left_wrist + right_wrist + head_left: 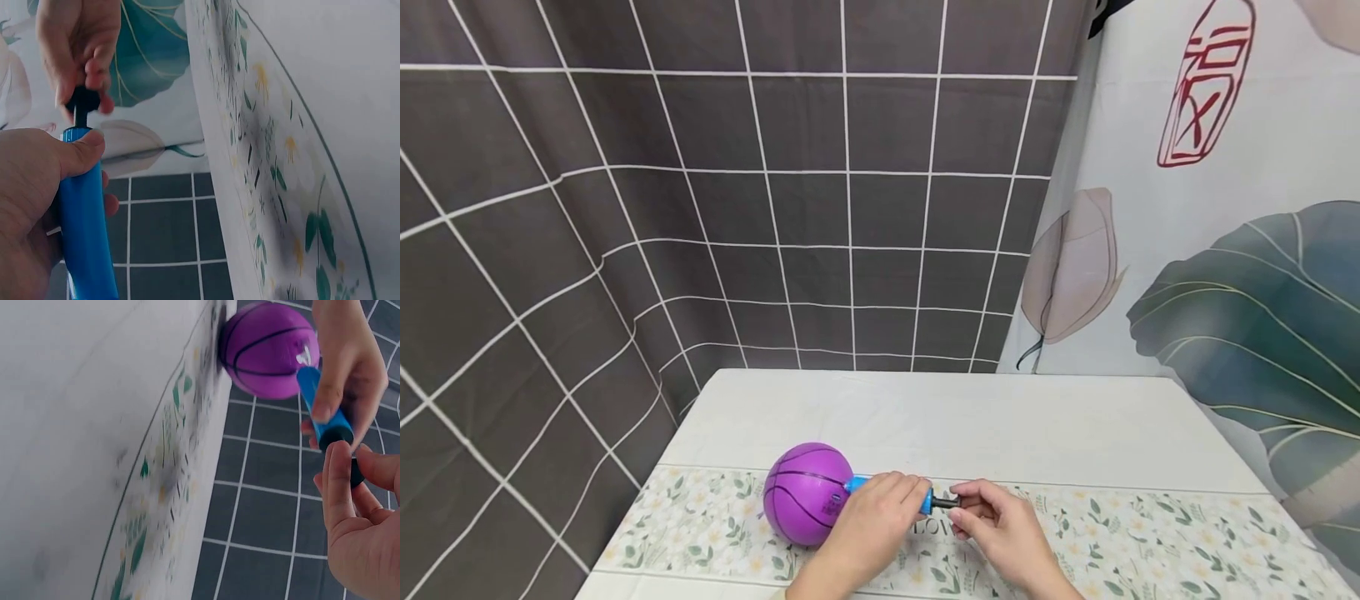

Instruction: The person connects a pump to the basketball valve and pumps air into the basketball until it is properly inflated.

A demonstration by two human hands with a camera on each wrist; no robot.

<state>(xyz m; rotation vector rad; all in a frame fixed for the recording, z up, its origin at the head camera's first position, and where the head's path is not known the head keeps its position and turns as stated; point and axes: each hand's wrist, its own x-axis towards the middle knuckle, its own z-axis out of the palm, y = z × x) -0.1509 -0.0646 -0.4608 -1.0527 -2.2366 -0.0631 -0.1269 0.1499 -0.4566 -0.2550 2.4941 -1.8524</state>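
A purple ball (803,493) with black basketball lines sits on the table, left of both hands. Against its right side points the end of a blue hand pump (87,225). My left hand (880,515) grips the pump's blue barrel, thumb along it in the left wrist view. At the barrel's other end, a short stretch of black rod leads to a black handle (83,99). The fingers and thumb of my right hand (1000,529) pinch that handle. In the right wrist view, the ball (269,351) shows beyond the pump.
The white table (940,417) carries a band of flower and leaf print (1150,533) under the ball and hands. Behind and to the left hangs a dark curtain (790,208) with white grid lines. A white cloth with large leaves (1270,300) hangs at the right.
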